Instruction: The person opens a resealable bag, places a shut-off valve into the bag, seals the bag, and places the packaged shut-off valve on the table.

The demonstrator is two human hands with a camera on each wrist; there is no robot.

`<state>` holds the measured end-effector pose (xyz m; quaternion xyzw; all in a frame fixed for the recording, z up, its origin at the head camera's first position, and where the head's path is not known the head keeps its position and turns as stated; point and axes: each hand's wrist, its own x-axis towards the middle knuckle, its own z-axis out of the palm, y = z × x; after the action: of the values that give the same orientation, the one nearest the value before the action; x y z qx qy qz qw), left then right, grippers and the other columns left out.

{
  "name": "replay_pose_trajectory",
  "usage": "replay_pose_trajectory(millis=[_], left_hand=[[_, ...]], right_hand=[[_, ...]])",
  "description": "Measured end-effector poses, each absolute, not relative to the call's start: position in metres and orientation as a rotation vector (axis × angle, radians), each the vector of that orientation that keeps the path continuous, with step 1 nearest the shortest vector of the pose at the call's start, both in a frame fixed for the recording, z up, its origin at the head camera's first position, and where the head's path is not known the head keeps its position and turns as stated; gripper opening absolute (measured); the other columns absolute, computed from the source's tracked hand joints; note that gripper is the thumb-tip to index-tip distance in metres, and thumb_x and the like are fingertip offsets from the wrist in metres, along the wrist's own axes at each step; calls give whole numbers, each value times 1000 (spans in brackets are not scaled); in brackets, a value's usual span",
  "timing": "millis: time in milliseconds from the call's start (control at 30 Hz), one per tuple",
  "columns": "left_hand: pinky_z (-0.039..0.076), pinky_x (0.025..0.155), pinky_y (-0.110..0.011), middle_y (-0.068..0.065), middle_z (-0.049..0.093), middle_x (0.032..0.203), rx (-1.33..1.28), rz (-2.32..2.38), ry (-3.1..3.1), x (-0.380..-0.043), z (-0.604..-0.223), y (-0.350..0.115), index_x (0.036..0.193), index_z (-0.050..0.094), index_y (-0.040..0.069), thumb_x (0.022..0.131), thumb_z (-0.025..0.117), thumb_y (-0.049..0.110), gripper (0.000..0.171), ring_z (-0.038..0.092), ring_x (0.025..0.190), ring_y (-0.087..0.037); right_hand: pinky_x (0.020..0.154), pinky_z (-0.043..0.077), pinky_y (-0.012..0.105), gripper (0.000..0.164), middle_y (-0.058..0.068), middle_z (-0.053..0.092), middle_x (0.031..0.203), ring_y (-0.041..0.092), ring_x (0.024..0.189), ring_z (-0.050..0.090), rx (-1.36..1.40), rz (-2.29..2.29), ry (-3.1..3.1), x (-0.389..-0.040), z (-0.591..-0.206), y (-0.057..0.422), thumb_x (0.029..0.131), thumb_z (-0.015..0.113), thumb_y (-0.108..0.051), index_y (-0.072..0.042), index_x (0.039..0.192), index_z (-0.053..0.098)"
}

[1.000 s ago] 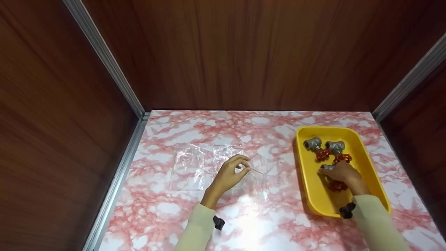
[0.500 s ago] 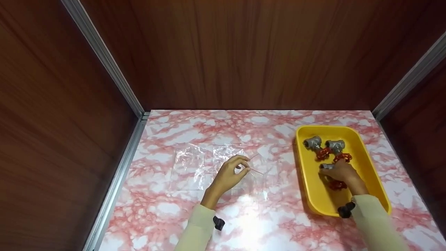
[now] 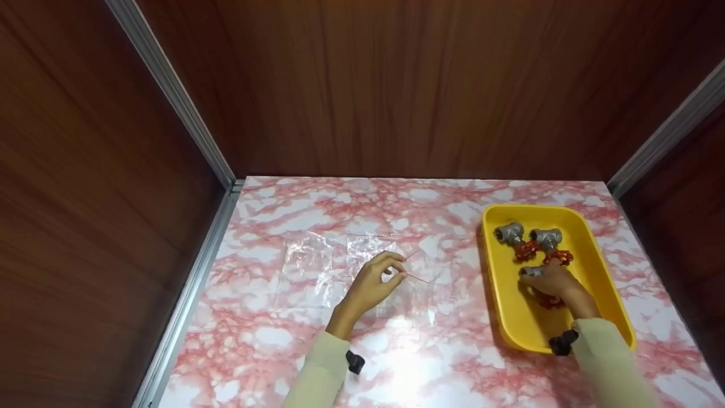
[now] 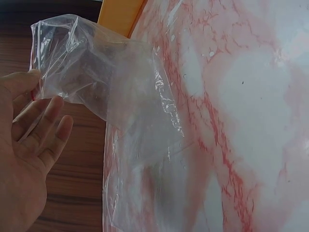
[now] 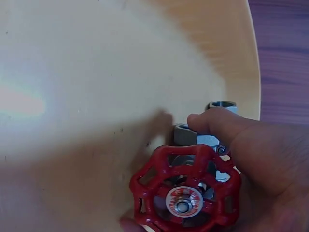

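Note:
My left hand (image 3: 368, 286) pinches the mouth edge of a clear plastic zip bag (image 4: 79, 58). Red zip lines show at the bag's opening, which gapes in the head view. In the yellow tray (image 3: 518, 326) on the right, my right hand (image 3: 558, 281) grips a grey metal gate valve (image 5: 184, 193) by its body. The red handwheel of that valve faces the right wrist camera. Two more such valves lie farther back in the tray, a left valve (image 3: 511, 233) and a right valve (image 3: 546, 239).
More clear bags (image 3: 308, 266) lie flat on the red-and-white marbled table (image 3: 272, 340), left of the left hand. Dark wood panels (image 3: 374, 90) with metal edge strips (image 3: 187, 107) enclose the table at the back and sides.
Hardly anything differs. My right hand stays on the valve in the tray, with only a slight shift of hand and valve. The left hand keeps its pinch on the bag.

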<state>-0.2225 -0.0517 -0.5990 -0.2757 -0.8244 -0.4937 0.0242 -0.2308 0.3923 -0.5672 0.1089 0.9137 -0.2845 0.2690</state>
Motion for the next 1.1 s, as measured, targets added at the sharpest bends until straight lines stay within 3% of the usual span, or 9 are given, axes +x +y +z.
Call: replay_pose_trajectory(millis=[100, 133, 233, 333, 467, 767, 1100], left_hand=[[60, 99, -40, -10, 68, 138, -856, -1528, -2550, -223, -599, -51, 104, 73, 14, 107, 68, 26, 13, 67, 123, -22], [60, 99, -40, -10, 68, 138, -856, -1528, -2548, -223, -598, -51, 104, 73, 14, 106, 68, 26, 13, 66, 123, -22], [60, 99, -37, -9, 68, 138, -859, -1513, -2548, -222, -597, -51, 104, 73, 13, 106, 69, 25, 13, 66, 126, -21], [60, 99, -34, -7, 68, 137, -860, -1497, -2549, -223, -597, -50, 105, 72, 14, 106, 68, 26, 13, 65, 126, -20], [59, 99, -33, -6, 68, 137, -860, -1488, -2554, -223, -596, -50, 104, 72, 14, 107, 68, 26, 13, 65, 126, -20], [60, 99, -36, -7, 69, 137, -858, -1479, -2563, -223, -595, -48, 103, 73, 13, 106, 69, 24, 12, 66, 124, -21], [61, 98, -41, -6, 69, 136, -852, -1469, -2571, -223, -595, -46, 103, 73, 11, 105, 70, 23, 12, 67, 122, -22]], right_hand=[[92, 52, 51, 121, 36, 52, 108, 36, 97, 59, 287, -773, 2460, -229, -567, 393, 102, 62, -55, 30, 151, -10], [89, 54, 49, 120, 33, 55, 104, 34, 92, 60, 290, -781, 2460, -229, -567, 392, 102, 63, -55, 29, 151, -7], [74, 51, 38, 111, 15, 55, 85, 24, 76, 58, 296, -811, 2465, -227, -569, 391, 99, 68, -56, 27, 147, 13], [61, 48, 31, 81, 2, 53, 69, 17, 63, 54, 295, -834, 2488, -226, -569, 389, 95, 74, -55, 18, 120, 48], [56, 49, 31, 49, -1, 54, 62, 15, 57, 54, 300, -850, 2516, -225, -569, 388, 94, 76, -49, -2, 86, 66], [51, 45, 29, 48, -1, 57, 57, 14, 52, 53, 273, -768, 2578, -227, -571, 391, 95, 75, -48, -3, 78, 74], [53, 45, 29, 48, -2, 52, 58, 14, 53, 51, 274, -799, 2544, -226, -570, 391, 99, 71, -49, -6, 79, 68]])
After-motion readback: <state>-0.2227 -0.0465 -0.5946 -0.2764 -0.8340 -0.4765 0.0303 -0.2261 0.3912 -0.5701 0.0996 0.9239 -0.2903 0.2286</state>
